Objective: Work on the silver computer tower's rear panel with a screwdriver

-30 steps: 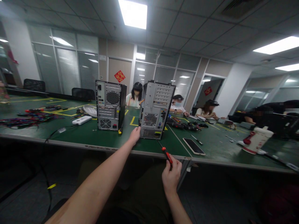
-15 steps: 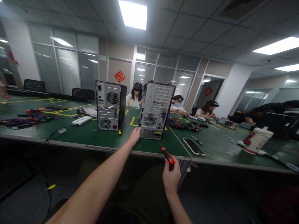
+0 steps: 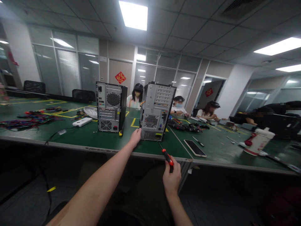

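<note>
A grey computer case (image 3: 154, 110) stands upright on the green table, its rear panel with vents and ports facing me. My left hand (image 3: 135, 138) grips its lower left edge; the fingertips are partly hidden along the side. In my right hand (image 3: 172, 177) is a red and black screwdriver (image 3: 167, 157), held by the handle. Its shaft points up and left, the tip close to the bottom edge of the case; whether they touch I cannot tell. To the left stands a second computer case (image 3: 108, 108), with a yellow-handled tool (image 3: 120, 133) at its lower right corner.
A phone (image 3: 195, 147) and a dark pen (image 3: 198, 141) lie on the right. Further right is a white cup (image 3: 258, 142). A white power strip (image 3: 82, 122), a white fan-like part (image 3: 90, 111) and tangled cables (image 3: 28, 121) lie left. Several people sit across the table.
My right hand and the screwdriver have shifted very slightly left. The left hand and both cases look the same.
</note>
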`<state>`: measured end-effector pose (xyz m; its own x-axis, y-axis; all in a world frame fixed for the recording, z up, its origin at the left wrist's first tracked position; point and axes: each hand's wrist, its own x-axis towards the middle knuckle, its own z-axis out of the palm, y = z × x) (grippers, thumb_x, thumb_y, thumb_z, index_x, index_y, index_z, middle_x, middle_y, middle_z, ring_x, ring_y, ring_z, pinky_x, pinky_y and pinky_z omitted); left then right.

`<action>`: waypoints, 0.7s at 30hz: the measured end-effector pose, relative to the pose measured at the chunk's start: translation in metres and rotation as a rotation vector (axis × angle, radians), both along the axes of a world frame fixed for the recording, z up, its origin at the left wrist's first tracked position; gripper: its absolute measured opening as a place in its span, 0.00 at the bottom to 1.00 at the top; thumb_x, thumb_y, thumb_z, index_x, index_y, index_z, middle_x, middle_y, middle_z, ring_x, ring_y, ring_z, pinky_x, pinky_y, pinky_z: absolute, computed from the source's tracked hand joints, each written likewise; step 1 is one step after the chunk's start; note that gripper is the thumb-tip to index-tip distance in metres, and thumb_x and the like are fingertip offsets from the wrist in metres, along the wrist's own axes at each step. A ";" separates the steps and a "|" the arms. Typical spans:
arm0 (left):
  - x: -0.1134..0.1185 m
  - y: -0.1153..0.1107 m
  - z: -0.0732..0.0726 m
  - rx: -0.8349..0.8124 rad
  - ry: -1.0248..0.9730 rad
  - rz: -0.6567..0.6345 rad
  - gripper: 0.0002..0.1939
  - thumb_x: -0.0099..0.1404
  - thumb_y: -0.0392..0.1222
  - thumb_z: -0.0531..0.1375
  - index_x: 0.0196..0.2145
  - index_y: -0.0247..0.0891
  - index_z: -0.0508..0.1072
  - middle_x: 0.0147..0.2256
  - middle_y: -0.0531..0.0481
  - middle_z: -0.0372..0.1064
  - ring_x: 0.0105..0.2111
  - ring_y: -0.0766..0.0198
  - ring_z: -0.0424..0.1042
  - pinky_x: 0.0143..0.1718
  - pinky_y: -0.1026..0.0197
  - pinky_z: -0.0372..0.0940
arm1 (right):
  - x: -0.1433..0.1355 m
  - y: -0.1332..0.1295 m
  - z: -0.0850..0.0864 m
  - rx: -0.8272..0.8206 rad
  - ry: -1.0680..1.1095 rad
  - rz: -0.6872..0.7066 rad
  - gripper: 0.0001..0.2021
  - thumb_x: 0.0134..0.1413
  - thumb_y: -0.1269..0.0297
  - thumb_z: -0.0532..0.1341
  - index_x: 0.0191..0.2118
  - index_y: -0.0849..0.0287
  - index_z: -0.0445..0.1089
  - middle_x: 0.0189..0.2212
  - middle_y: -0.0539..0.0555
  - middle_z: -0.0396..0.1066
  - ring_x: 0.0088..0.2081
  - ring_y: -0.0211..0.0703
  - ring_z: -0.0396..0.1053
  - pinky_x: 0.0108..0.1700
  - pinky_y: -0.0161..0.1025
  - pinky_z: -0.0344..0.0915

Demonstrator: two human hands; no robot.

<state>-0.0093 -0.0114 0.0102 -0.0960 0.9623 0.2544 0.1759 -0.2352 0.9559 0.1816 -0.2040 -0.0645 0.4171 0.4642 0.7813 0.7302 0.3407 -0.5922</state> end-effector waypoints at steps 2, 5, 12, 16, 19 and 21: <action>0.000 0.000 0.000 0.000 -0.005 -0.004 0.21 0.72 0.54 0.48 0.40 0.38 0.75 0.46 0.40 0.76 0.47 0.53 0.73 0.50 0.55 0.63 | 0.000 0.000 0.001 0.004 -0.018 -0.009 0.21 0.67 0.52 0.53 0.55 0.59 0.71 0.44 0.61 0.71 0.46 0.51 0.70 0.50 0.47 0.65; 0.000 0.000 0.000 0.008 -0.012 -0.007 0.21 0.72 0.53 0.48 0.40 0.38 0.75 0.46 0.41 0.76 0.47 0.53 0.72 0.50 0.56 0.63 | 0.002 0.001 -0.002 -0.006 -0.025 -0.041 0.20 0.68 0.53 0.52 0.54 0.59 0.72 0.43 0.60 0.68 0.44 0.50 0.69 0.48 0.47 0.65; 0.001 0.002 -0.001 0.003 -0.008 -0.005 0.21 0.72 0.53 0.49 0.41 0.37 0.75 0.46 0.40 0.76 0.47 0.54 0.72 0.51 0.56 0.63 | 0.004 0.005 -0.008 0.017 -0.037 -0.075 0.20 0.68 0.54 0.51 0.52 0.59 0.74 0.42 0.59 0.64 0.44 0.50 0.67 0.47 0.46 0.66; 0.002 0.003 -0.002 0.019 -0.016 0.020 0.20 0.72 0.53 0.50 0.39 0.37 0.76 0.45 0.41 0.77 0.49 0.54 0.72 0.52 0.58 0.62 | 0.003 0.003 -0.003 0.007 -0.025 -0.069 0.21 0.67 0.52 0.52 0.52 0.59 0.73 0.42 0.60 0.66 0.44 0.51 0.68 0.48 0.47 0.66; 0.002 0.003 -0.002 0.022 -0.013 0.014 0.20 0.72 0.54 0.50 0.39 0.38 0.75 0.45 0.41 0.77 0.48 0.54 0.72 0.52 0.57 0.63 | 0.002 0.001 0.000 -0.002 -0.001 -0.050 0.21 0.67 0.51 0.53 0.54 0.59 0.71 0.43 0.61 0.69 0.45 0.51 0.69 0.49 0.48 0.66; 0.002 0.003 -0.002 0.020 -0.010 0.013 0.20 0.72 0.53 0.49 0.39 0.38 0.75 0.46 0.41 0.77 0.48 0.53 0.72 0.52 0.57 0.63 | 0.001 0.000 0.000 -0.004 0.013 -0.035 0.22 0.66 0.50 0.54 0.55 0.60 0.71 0.44 0.61 0.71 0.46 0.52 0.70 0.50 0.47 0.66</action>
<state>-0.0076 -0.0088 0.0079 -0.1110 0.9557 0.2726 0.1699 -0.2520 0.9527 0.1826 -0.2036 -0.0644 0.4431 0.4523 0.7740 0.7342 0.3123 -0.6028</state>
